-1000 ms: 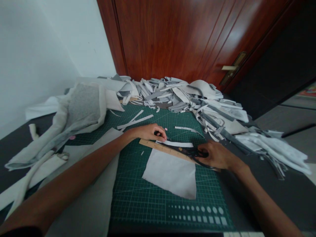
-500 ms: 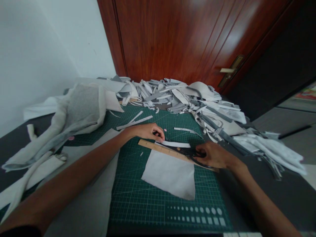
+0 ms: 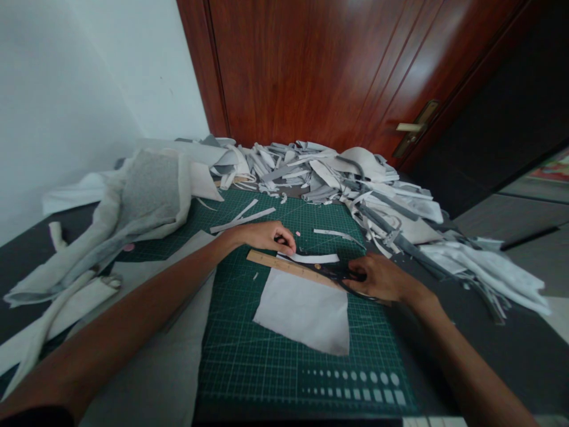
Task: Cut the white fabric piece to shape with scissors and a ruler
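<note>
My right hand point(image 3: 383, 279) is wrapped round the handles of black scissors point(image 3: 329, 271), whose blades point left. The blades lie along the upper edge of a wooden ruler point(image 3: 284, 265). Beyond them, a narrow white strip point(image 3: 322, 258) curls up a little. My left hand point(image 3: 271, 237) pinches this strip at its left end, close to the scissor tips. A roughly square piece of white fabric point(image 3: 304, 314) lies on the near side, its top edge hidden under the ruler.
A green cutting mat point(image 3: 249, 367) covers the middle of the dark table. Loose strips point(image 3: 242, 220) lie on it. Scraps point(image 3: 306, 169) are heaped along the back and right. A thick grey-white cloth point(image 3: 151, 184) and a flat sheet point(image 3: 151, 367) lie left.
The scissors and my right hand have shifted slightly left along the ruler. The strip's free right end sits a little further left. My left hand has hardly moved.
</note>
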A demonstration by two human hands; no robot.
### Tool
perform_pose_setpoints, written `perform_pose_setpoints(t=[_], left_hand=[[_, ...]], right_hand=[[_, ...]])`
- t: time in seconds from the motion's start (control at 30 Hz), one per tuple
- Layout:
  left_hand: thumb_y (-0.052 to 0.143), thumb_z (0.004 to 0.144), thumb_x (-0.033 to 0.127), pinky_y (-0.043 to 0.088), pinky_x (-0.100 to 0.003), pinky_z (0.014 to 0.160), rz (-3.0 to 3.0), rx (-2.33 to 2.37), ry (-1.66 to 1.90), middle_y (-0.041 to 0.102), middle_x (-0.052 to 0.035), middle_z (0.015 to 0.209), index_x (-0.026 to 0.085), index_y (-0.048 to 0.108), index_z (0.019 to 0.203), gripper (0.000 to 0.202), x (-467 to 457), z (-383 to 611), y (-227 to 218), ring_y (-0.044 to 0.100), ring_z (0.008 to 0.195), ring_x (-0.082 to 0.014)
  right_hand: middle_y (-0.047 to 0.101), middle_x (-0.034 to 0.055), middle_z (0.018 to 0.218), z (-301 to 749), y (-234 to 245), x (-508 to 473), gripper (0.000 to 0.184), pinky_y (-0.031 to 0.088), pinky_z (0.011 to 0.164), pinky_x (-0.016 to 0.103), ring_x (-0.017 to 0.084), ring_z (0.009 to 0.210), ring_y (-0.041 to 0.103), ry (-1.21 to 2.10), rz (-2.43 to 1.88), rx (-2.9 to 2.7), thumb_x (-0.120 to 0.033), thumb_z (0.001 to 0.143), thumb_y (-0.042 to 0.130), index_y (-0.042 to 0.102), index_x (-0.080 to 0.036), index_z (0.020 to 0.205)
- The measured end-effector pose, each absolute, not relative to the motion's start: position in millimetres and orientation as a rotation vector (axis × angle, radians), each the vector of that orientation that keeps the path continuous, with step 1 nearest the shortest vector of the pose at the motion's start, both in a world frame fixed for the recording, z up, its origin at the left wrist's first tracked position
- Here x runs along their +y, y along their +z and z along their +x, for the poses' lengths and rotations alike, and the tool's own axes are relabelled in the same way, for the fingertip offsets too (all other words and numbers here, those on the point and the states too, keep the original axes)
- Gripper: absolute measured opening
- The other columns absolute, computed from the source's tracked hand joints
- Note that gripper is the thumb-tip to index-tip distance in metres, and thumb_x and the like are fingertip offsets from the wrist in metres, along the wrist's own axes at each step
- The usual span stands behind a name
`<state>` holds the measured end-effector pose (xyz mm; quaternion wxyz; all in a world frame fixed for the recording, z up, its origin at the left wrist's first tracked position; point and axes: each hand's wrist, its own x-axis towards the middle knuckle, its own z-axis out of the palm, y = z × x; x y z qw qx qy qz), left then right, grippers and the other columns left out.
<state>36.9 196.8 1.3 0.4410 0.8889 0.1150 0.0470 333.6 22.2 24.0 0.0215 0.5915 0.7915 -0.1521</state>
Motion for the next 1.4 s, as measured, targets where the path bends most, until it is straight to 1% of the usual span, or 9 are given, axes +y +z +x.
perform_pose_setpoints(t=[0.2, 0.33, 0.53, 0.67, 0.77, 0.93, 1.13, 1.3, 1.4], left_hand=[[0.074, 0.089, 0.042, 0.034, -0.026, 0.063, 2.191, 0.284, 0.121, 0.076, -0.0044, 0.090, 0.022, 0.084, 0.096, 0.023, 195, 36, 5, 0.053, 0.071, -0.0147], [0.075, 0.089, 0.043, 0.035, -0.026, 0.064, 2.186, 0.281, 0.123, 0.076, -0.0047, 0.089, 0.021, 0.083, 0.095, 0.024, 195, 36, 3, 0.053, 0.071, -0.0150], [0.074, 0.089, 0.042, 0.035, -0.026, 0.065, 2.175, 0.284, 0.130, 0.076, -0.0051, 0.090, 0.020, 0.083, 0.096, 0.025, 196, 37, 0, 0.052, 0.071, -0.0149], [0.074, 0.089, 0.042, 0.035, -0.026, 0.064, 2.166, 0.290, 0.130, 0.075, -0.0050, 0.090, 0.019, 0.083, 0.095, 0.025, 195, 37, 2, 0.052, 0.071, -0.0146], [0.075, 0.088, 0.040, 0.035, -0.026, 0.064, 2.147, 0.296, 0.133, 0.074, -0.0042, 0.089, 0.020, 0.083, 0.095, 0.023, 194, 38, 2, 0.051, 0.071, -0.0142], [0.079, 0.085, 0.038, 0.034, -0.026, 0.063, 2.048, 0.329, 0.163, 0.069, -0.0021, 0.080, 0.018, 0.081, 0.091, 0.021, 194, 37, 1, 0.051, 0.068, -0.0133], [0.071, 0.088, 0.040, 0.038, -0.025, 0.066, 1.799, 0.426, 0.400, 0.058, 0.0005, 0.078, 0.017, 0.068, 0.088, 0.023, 194, 36, -3, 0.050, 0.069, -0.0129], [0.048, 0.088, 0.043, 0.042, -0.030, 0.063, 1.560, 0.453, 0.623, 0.045, -0.0003, 0.072, 0.022, 0.042, 0.074, 0.026, 198, 40, -9, 0.044, 0.064, -0.0161], [0.045, 0.086, 0.044, 0.042, -0.031, 0.059, 1.492, 0.473, 0.677, 0.041, -0.0006, 0.068, 0.024, 0.035, 0.070, 0.027, 200, 42, -11, 0.043, 0.062, -0.0172]], right_hand=[[0.066, 0.0032, 0.069, 339, 15, 23, 0.037, 0.031, 0.062, 0.030, 0.017, 0.067, 0.057, -0.377, 1.816, 2.492, -0.052, 0.092, 0.057, 0.060, -0.022, 0.071], [0.062, 0.0014, 0.062, 341, 13, 24, 0.041, 0.029, 0.061, 0.031, 0.016, 0.063, 0.054, -0.398, 1.795, 2.518, -0.053, 0.094, 0.056, 0.058, -0.022, 0.068], [0.062, 0.0011, 0.063, 341, 12, 24, 0.040, 0.029, 0.063, 0.031, 0.016, 0.063, 0.054, -0.384, 1.802, 2.505, -0.052, 0.093, 0.057, 0.058, -0.022, 0.068], [0.060, 0.0000, 0.061, 340, 15, 24, 0.040, 0.027, 0.061, 0.031, 0.014, 0.058, 0.050, -0.411, 1.789, 2.512, -0.049, 0.093, 0.058, 0.056, -0.021, 0.065], [0.056, -0.0007, 0.056, 338, 18, 24, 0.043, 0.024, 0.058, 0.032, 0.012, 0.053, 0.045, -0.433, 1.783, 2.522, -0.048, 0.094, 0.057, 0.054, -0.021, 0.061], [0.056, 0.0000, 0.056, 335, 20, 24, 0.043, 0.024, 0.058, 0.032, 0.013, 0.053, 0.047, -0.434, 1.765, 2.524, -0.048, 0.095, 0.055, 0.054, -0.022, 0.061], [0.063, 0.0016, 0.061, 337, 17, 22, 0.039, 0.028, 0.060, 0.031, 0.016, 0.060, 0.055, -0.390, 1.828, 2.502, -0.048, 0.094, 0.057, 0.059, -0.022, 0.065], [0.063, 0.0018, 0.062, 347, 13, 22, 0.042, 0.028, 0.059, 0.030, 0.015, 0.059, 0.055, -0.378, 1.891, 2.458, -0.052, 0.094, 0.056, 0.059, -0.022, 0.065], [0.065, 0.0028, 0.064, 358, 9, 24, 0.044, 0.030, 0.059, 0.030, 0.017, 0.061, 0.058, -0.298, 1.955, 2.433, -0.055, 0.094, 0.055, 0.061, -0.022, 0.067]])
